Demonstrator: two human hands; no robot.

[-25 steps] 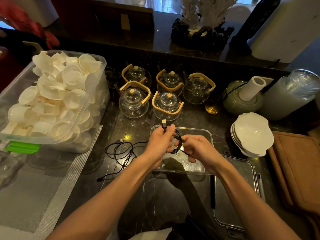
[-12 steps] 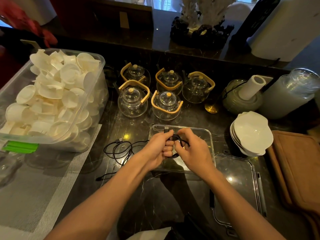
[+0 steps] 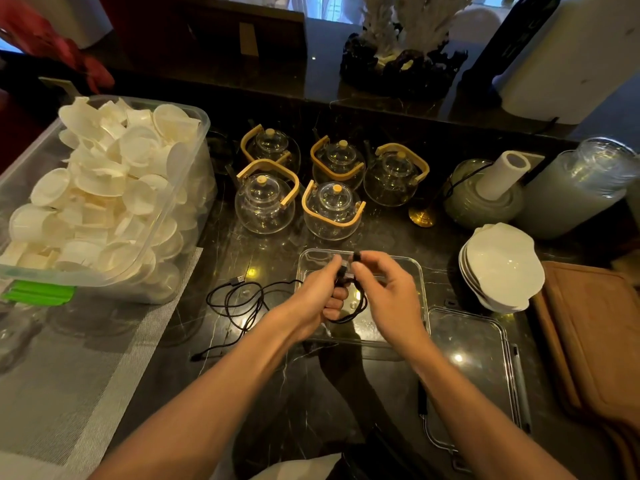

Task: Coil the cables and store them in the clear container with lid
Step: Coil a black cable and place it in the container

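Observation:
Over the open clear container my left hand grips a small coil of black cable. My right hand pinches the free plug end of that cable near its thumb, just above the coil. A second black cable lies loosely tangled on the dark counter to the left of the container, its USB plug pointing up-left. The container's clear lid lies flat on the counter to the right of my right forearm.
A big plastic tub of white cups fills the left side. Several glass teapots stand behind the container. A stack of white bowls, a brown board and a paper roll holder stand on the right.
My right hand has lifted off the coil and now pinches the plug end above it. The left hand keeps its grip on the coil over the container.

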